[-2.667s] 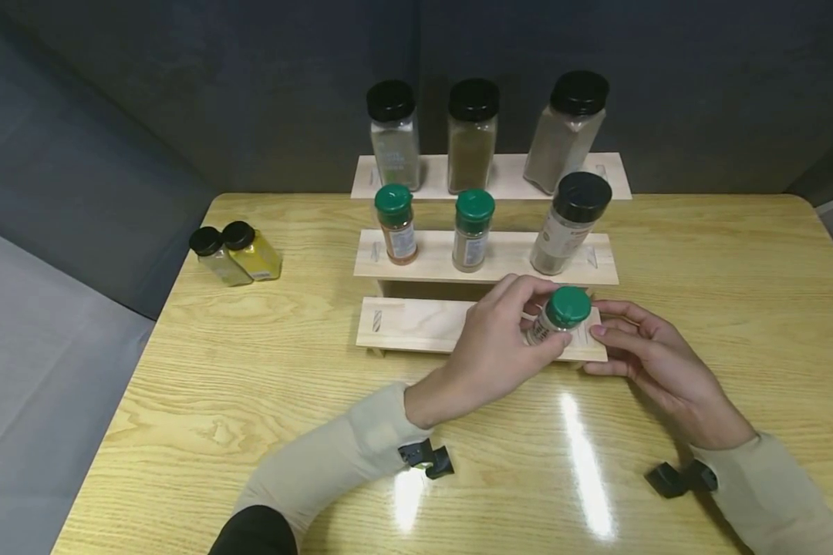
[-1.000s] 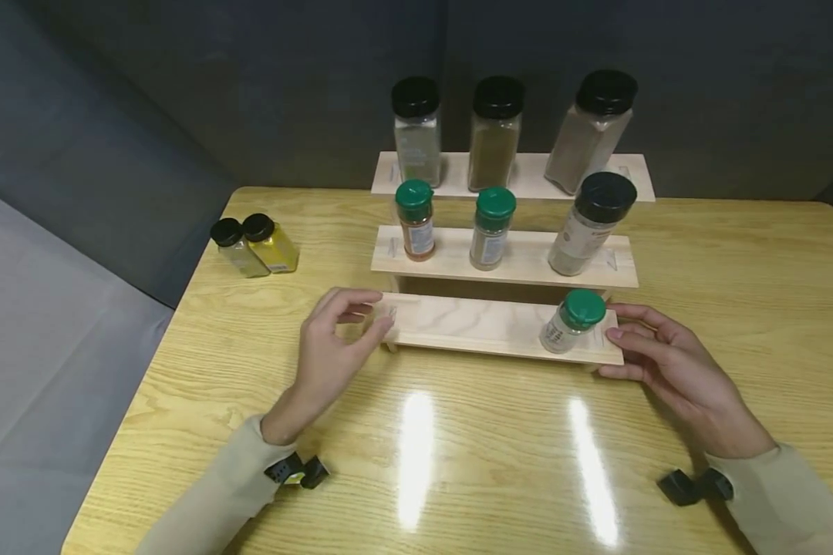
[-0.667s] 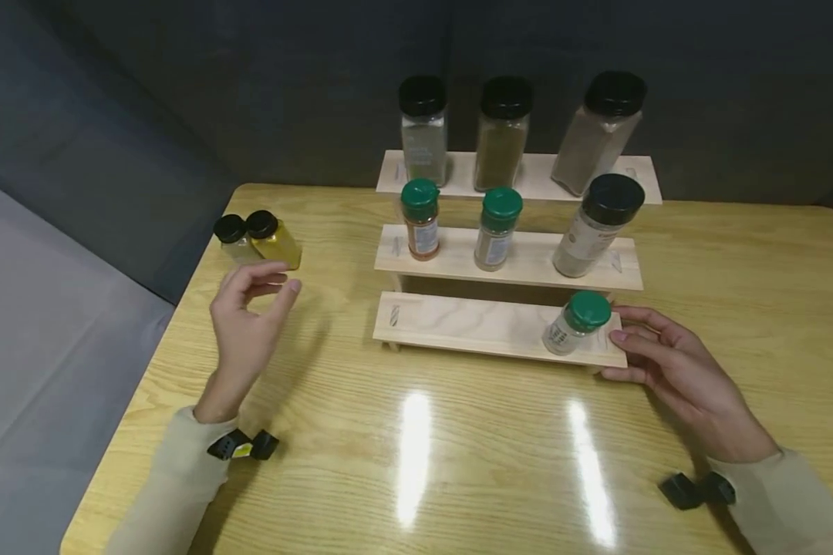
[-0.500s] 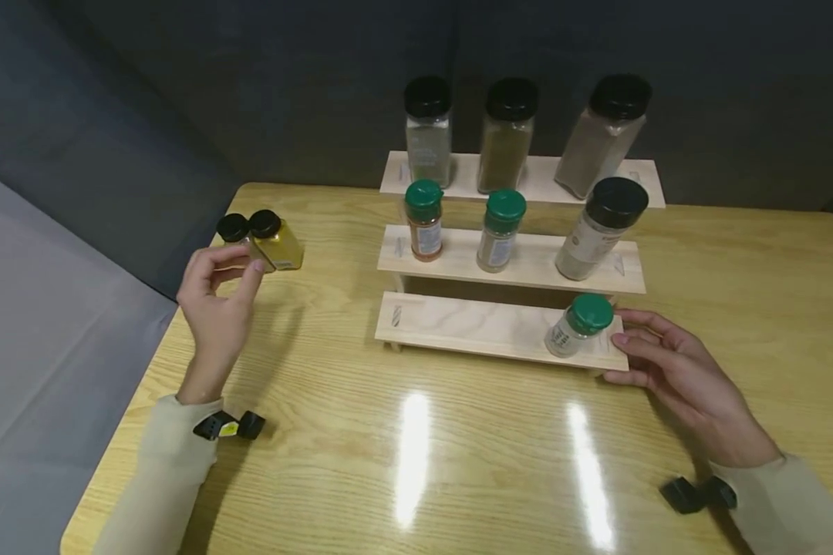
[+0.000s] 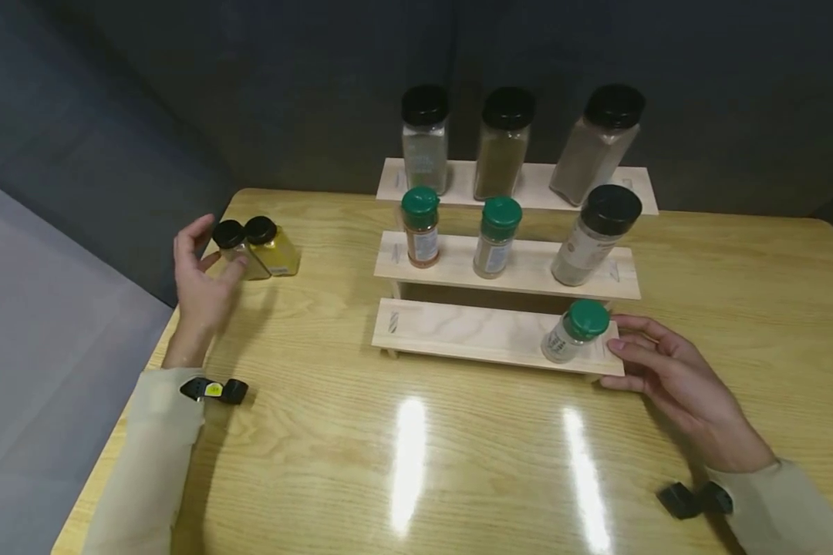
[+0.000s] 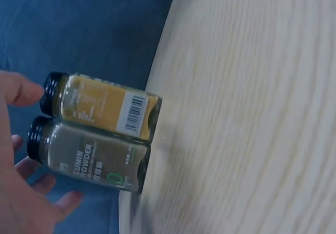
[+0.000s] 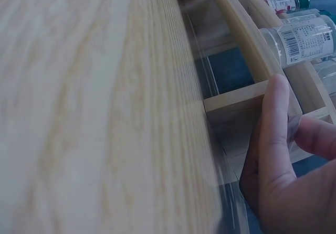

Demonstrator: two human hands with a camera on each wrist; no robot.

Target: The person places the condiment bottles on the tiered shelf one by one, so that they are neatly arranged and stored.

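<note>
Two small black-capped jars stand together at the table's left edge, a yellow one [image 5: 274, 248] [image 6: 100, 105] and a greenish cumin one [image 5: 234, 248] [image 6: 89, 159]. My left hand [image 5: 211, 254] hovers right by their caps with its fingers [image 6: 31, 166] spread, holding nothing. A three-step wooden rack [image 5: 472, 331] stands mid-table. A green-capped jar [image 5: 575, 331] sits at the right end of its lowest step. My right hand [image 5: 639, 354] [image 7: 283, 155] rests with relaxed fingers against that step's right end [image 7: 236, 97].
The middle step carries two green-capped jars [image 5: 419, 225] [image 5: 496, 235] and a large black-capped one [image 5: 597, 231]. The top step holds three tall black-capped jars [image 5: 507, 142]. A dark fabric wall stands behind. The table's left edge [image 5: 160, 339] lies beside my left wrist.
My left hand let go of the green-capped jar on the lowest step and moved left across the table to the two black-capped jars. The right hand stayed at the rack's end.
</note>
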